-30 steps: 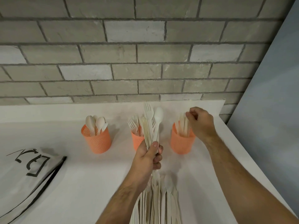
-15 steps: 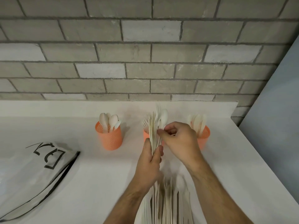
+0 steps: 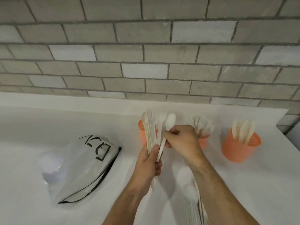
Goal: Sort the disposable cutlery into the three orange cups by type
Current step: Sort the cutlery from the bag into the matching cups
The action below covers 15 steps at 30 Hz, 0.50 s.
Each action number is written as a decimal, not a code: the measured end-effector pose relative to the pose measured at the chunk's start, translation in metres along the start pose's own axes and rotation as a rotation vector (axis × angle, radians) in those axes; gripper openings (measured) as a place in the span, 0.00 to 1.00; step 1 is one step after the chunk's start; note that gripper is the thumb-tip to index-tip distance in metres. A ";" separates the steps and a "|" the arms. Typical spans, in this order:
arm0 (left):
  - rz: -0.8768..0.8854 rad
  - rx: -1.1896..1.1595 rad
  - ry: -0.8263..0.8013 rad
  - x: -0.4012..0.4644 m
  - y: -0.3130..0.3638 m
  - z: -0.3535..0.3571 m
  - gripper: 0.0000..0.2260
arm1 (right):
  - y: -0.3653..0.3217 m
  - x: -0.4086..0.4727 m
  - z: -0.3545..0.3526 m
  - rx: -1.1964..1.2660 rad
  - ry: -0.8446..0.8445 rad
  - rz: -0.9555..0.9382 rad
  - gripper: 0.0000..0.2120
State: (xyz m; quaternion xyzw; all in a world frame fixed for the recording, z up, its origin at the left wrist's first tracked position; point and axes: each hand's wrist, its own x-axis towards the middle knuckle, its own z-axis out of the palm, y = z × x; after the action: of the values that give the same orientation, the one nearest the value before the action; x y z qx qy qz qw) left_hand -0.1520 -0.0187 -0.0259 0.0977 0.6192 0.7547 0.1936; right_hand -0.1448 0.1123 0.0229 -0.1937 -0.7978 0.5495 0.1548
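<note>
White and smooth, the table (image 3: 48, 208) runs out from under us to a grey brick wall (image 3: 146, 54), and we read the risks outward from our own body. Nearest us, a loose pile of cutlery (image 3: 193, 207) lies on the table below our right forearm; we judge that a careless swing of that arm could scatter it or knock pieces off the near edge. Above it our left hand (image 3: 148, 164) has its fingers and thumb wrapped round an upright bundle (image 3: 150, 135) of mixed pieces, and our right hand (image 3: 181, 140) has its fingertips closed on the handle of a single spoon (image 3: 168, 125), angled away from that bundle. If the left grip loosens while the spoon comes free, we think neighbouring pieces could drag out with it and drop. A clear bag (image 3: 78, 168) with black trim lies to the left, apart from the work. Farther out stand the three orange cups: the left cup (image 3: 141, 132) is mostly hidden behind the bundle, the middle cup (image 3: 203, 141) shows fork tines, and the right cup (image 3: 240, 146) holds what look like knives, though blur leaves us unsure. These light cups seem easy to tip with a knuckle, and the spoon could land in the wrong one.
</note>
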 end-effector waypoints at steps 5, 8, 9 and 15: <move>-0.017 -0.078 0.062 0.004 0.008 -0.044 0.05 | -0.018 0.033 0.025 0.082 0.137 -0.151 0.05; -0.023 -0.080 0.063 0.003 0.012 -0.061 0.05 | -0.022 0.061 0.039 0.022 0.209 -0.225 0.03; -0.027 -0.084 0.061 0.002 0.013 -0.065 0.05 | -0.020 0.068 0.045 -0.025 0.218 -0.225 0.02; -0.024 -0.088 0.026 0.000 0.016 -0.074 0.05 | 0.000 0.078 0.059 -0.265 0.111 -0.093 0.13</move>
State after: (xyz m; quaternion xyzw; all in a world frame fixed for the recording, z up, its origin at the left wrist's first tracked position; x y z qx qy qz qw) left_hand -0.1835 -0.0873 -0.0265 0.0720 0.5889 0.7801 0.1988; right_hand -0.2405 0.1014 0.0046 -0.2056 -0.8616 0.4202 0.1971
